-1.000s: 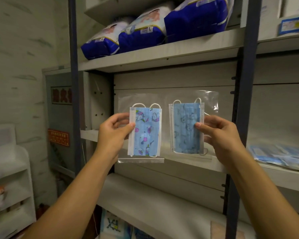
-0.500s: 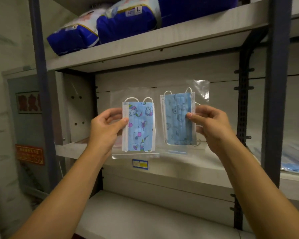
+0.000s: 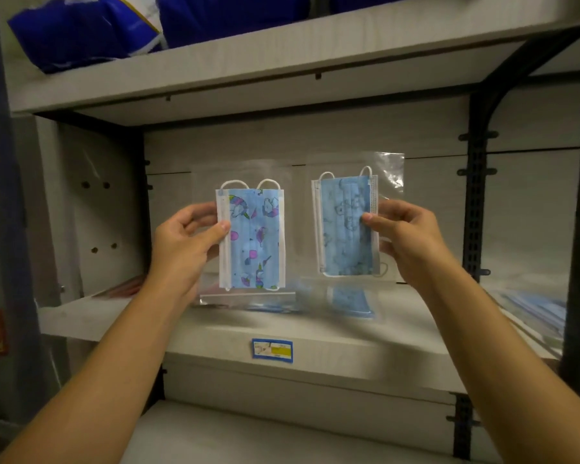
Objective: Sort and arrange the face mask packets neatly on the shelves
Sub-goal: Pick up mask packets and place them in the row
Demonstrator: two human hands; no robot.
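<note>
From the head camera, the left hand holds a clear packet with a unicorn-print mask upright in front of the middle shelf, thumb pressed on the front near the mask's left white edge and the fingers curled behind the plastic. The right hand pinches a second clear packet with a plain blue printed mask by its right side, thumb on the front over the mask's right edge, fingers behind. The two packets hang side by side, close but apart, both upright with the ear loops at the top; the right one sits slightly higher than the left. Both are held in the air above the shelf board, not resting on it. Behind and below them, more blue mask packets lie flat on the middle shelf, blurred, and a further stack of packets lies on the same level at the far right, beyond the dark upright post. A blue and yellow price label is stuck on the front edge of the middle shelf. On the upper shelf lie dark blue soft packs, only partly in view. A lower shelf board shows between the forearms.
</note>
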